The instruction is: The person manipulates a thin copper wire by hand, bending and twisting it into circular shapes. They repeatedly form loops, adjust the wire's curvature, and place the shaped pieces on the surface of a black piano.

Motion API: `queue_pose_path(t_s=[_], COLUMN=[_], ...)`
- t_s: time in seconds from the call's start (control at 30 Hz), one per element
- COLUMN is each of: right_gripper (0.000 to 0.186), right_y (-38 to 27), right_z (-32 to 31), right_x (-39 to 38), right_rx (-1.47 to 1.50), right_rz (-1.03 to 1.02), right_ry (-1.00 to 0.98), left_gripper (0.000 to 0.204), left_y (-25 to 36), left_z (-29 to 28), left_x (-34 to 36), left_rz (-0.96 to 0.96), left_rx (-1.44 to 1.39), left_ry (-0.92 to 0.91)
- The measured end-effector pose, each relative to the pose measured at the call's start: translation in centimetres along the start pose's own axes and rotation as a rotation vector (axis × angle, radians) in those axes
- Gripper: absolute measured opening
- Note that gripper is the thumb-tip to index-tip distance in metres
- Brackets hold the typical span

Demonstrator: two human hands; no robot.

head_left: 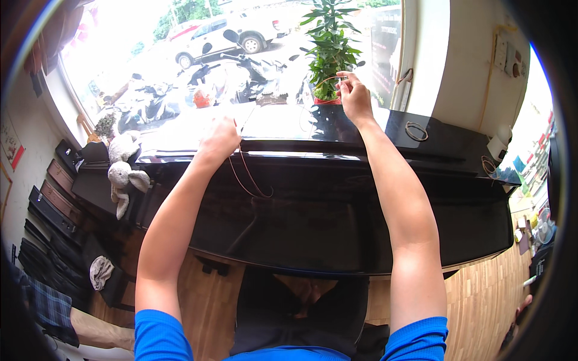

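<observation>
A thin copper-coloured wire hangs in a narrow loop (257, 194) from my left hand (220, 139), in front of the glossy black piano (313, 210). That hand is closed in a fist above the piano's lid, its fingertips partly hidden by glare. Farther right and higher, my right hand (355, 101) pinches a thin coppery wire that arcs left from the fingertips, in front of the potted plant (330, 48). A tiny pale piece shows at those fingertips, too small to name. Whether both hands hold one and the same wire, I cannot tell.
A coiled wire (415, 131) lies on the lid's right part, and another coil (489, 165) sits by the right end. A grey plush toy (123, 174) hangs at the left end. At lower left is another person's leg (99, 328). A bright window stands behind.
</observation>
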State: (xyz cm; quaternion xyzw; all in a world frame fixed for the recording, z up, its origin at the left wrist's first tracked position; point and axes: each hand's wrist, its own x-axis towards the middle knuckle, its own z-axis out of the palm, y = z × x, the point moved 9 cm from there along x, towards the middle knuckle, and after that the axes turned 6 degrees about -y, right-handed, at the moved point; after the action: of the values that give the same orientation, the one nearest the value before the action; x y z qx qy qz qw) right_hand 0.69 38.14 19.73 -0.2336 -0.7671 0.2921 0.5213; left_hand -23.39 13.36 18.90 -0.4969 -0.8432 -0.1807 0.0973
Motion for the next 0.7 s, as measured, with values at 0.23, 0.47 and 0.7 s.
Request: queue_pose_path(t_s=[0.23, 0.47, 0.7], right_gripper=[0.025, 0.028, 0.040], right_y=[0.6, 0.4, 0.6], right_z=[0.5, 0.2, 1.1], right_x=[0.3, 0.0, -0.2], right_rx=[0.008, -0.039, -0.010], right_rz=[-0.048, 0.091, 0.076], right_ry=[-0.011, -0.040, -0.126], left_gripper=[0.018, 0.023, 0.025], left_y=[-0.7, -1.3, -1.6], left_z=[1.0, 3.1, 3.3], left_x=[0.8, 1.4, 1.2], left_rz=[-0.029, -0.038, -0.071], left_rx=[0.083, -0.080, -0.137], left_ry=[-0.130, -0.444, -0.499])
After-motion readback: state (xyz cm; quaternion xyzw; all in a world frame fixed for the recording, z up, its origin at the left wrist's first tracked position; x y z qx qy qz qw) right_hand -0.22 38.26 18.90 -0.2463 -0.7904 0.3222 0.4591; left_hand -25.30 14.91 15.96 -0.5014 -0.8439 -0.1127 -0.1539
